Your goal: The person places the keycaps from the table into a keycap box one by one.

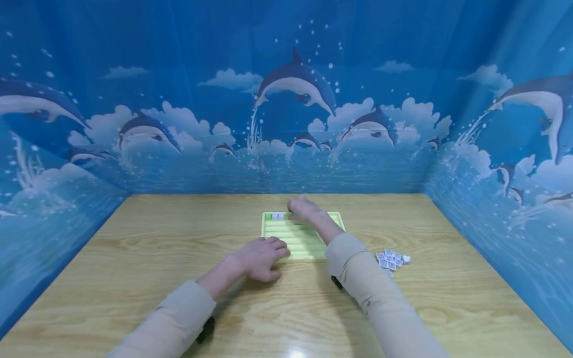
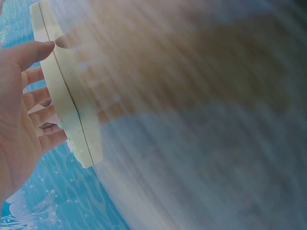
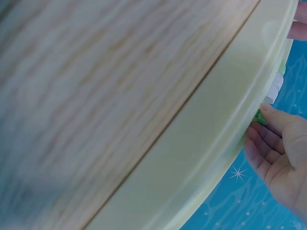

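Observation:
A pale green ridged tray (image 1: 293, 243) lies on the wooden table. Over its far edge is my right hand (image 1: 309, 211), pinching a small green tile (image 3: 260, 117) between thumb and fingers. Left of that hand, a green tile (image 1: 268, 216) and two white tiles (image 1: 278, 216) stand side by side in the tray's far row. My left hand (image 1: 260, 258) rests at the near left corner, relaxed fingers over the tray and thumb at its front wall (image 2: 67, 96). The right hand covers part of the far row in the head view.
To the right of the tray, several small white tiles with dark markings (image 1: 390, 260) lie in a loose cluster, near the right forearm. A blue curtain printed with dolphins (image 1: 295, 84) encloses the table's back and sides.

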`<action>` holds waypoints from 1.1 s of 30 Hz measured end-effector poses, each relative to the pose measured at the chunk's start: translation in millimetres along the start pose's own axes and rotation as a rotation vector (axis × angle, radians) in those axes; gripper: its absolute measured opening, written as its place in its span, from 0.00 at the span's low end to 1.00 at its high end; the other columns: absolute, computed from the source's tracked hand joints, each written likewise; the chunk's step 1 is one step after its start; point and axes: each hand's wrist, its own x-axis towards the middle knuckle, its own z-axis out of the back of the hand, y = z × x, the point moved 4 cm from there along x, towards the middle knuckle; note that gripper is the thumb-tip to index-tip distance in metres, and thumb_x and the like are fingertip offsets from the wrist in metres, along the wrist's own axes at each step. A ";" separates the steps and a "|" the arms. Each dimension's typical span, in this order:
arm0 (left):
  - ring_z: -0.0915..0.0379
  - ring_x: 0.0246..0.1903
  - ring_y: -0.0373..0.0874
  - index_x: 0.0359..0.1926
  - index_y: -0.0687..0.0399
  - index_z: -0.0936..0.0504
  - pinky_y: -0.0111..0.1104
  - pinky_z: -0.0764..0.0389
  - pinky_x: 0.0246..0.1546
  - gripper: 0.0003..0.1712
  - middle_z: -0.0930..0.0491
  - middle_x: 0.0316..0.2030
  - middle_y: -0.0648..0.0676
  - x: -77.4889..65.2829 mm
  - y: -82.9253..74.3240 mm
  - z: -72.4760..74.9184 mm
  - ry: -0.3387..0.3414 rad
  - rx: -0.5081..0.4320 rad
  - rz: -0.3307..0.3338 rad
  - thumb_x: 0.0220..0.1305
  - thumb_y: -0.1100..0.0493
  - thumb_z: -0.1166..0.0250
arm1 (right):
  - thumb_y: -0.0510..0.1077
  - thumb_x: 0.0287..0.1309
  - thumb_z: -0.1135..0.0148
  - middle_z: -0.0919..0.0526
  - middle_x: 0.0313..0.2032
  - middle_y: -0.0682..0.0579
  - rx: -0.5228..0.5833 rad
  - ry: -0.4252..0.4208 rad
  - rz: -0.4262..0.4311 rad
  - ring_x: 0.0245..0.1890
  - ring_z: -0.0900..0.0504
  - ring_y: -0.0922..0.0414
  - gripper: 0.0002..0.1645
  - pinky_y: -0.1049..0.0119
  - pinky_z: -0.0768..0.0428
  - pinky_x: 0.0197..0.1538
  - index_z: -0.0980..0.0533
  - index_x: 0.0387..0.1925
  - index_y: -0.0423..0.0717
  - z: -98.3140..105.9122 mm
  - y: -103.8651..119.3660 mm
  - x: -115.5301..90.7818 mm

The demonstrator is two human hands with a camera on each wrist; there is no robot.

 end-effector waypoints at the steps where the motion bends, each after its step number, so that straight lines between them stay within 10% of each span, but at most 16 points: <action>1: 0.40 0.61 0.50 0.62 0.51 0.31 0.46 0.34 0.58 0.31 0.33 0.61 0.54 0.1 0.1 0.1 -0.003 0.000 0.001 0.60 0.43 0.43 | 0.43 0.56 0.37 0.25 0.26 0.53 0.006 0.002 0.000 0.27 0.27 0.57 0.08 0.68 0.27 0.30 0.24 0.32 0.41 0.0 -0.1 0.2; 33: 0.40 0.61 0.50 0.61 0.50 0.31 0.45 0.34 0.58 0.30 0.33 0.61 0.54 -0.2 0.4 0.6 -0.007 0.003 0.006 0.60 0.44 0.43 | 0.38 0.58 0.41 0.22 0.32 0.50 0.091 0.046 0.038 0.31 0.25 0.56 0.07 0.67 0.24 0.35 0.24 0.38 0.39 2.1 0.4 -3.9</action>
